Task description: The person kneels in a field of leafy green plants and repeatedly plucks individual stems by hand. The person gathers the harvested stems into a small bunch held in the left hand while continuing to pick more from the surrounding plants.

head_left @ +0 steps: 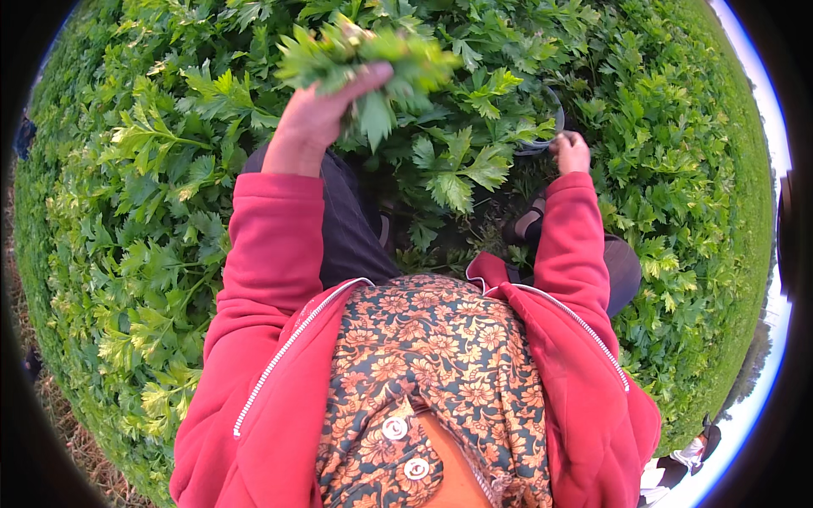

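Observation:
My left hand [311, 117] is raised in front of me, closed around a bunch of cut leafy green stems [406, 60] that look like celery. Its thumb lies across the bunch, whose leaves are blurred. Low at the right, my right hand [571, 151] has its fingers curled at the rim of a pale bucket [560, 114]. Leaves cover much of that bucket, so its contents are hard to make out. Celery-like plants [457, 171] stand between my knees, below and between the two hands.
Dense leafy plants [159, 254] surround me on both sides. My shoe [524, 222] rests on dark soil [486, 213] near the bucket. Another person [689, 454] is at the lower right edge. Dry straw-like ground [82, 457] runs along the lower left.

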Motion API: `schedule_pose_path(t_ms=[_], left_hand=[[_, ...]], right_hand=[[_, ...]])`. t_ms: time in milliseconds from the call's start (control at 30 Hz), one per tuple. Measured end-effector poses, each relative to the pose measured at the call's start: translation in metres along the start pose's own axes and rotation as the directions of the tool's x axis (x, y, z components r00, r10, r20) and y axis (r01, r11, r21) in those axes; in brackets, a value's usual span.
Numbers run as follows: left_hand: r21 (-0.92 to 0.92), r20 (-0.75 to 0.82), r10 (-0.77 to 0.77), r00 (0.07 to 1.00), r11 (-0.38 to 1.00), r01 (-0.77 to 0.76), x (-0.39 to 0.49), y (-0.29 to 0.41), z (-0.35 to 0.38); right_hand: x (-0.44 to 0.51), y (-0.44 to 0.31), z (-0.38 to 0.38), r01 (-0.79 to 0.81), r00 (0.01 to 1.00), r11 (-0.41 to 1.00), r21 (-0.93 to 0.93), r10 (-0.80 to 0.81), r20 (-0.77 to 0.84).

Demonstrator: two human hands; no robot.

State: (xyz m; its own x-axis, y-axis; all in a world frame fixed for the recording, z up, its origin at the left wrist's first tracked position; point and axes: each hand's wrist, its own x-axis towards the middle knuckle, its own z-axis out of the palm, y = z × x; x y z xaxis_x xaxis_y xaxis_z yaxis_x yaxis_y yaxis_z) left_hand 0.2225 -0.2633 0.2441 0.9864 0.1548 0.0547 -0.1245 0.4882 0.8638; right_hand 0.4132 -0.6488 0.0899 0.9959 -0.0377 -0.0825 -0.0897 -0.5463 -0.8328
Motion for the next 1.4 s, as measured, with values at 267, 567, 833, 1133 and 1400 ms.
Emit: schedule_pose_path(t_ms=[267, 567, 833, 1133, 1400], left_hand=[[0.833, 0.529, -0.508, 0.68, 0.466, -0.3, -0.061, -0.133, 0.06], [0.408, -0.088, -0.351, 0.932, 0.841, 0.355, -0.005, -0.078, 0.005], [0.315, -0.326, -0.356, 0.876, 0.832, 0.456, 0.029, 0.016, -0.072], [0.139, -0.243, -0.301, 0.922, 0.93, 0.34, 0.018, 0.037, -0.059], [0.103, -0.509, -0.215, 0.834, 0.946, 0.307, 0.028, -0.015, -0.116]], right_hand=[[-0.028, 0.093, 0.146, 0.298, 0.902, 0.943, 0.146, -0.328, 0.28], [-0.066, -0.051, 0.268, 0.807, 0.506, 0.424, -0.412, -0.856, 0.111], [-0.142, -0.159, 0.272, 0.57, 0.786, 0.804, -0.171, -0.473, 0.398], [-0.126, -0.157, 0.307, 0.736, 0.639, 0.661, -0.149, -0.603, 0.478], [-0.108, -0.15, 0.289, 0.752, 0.282, 0.636, 0.176, -0.551, 0.785]])
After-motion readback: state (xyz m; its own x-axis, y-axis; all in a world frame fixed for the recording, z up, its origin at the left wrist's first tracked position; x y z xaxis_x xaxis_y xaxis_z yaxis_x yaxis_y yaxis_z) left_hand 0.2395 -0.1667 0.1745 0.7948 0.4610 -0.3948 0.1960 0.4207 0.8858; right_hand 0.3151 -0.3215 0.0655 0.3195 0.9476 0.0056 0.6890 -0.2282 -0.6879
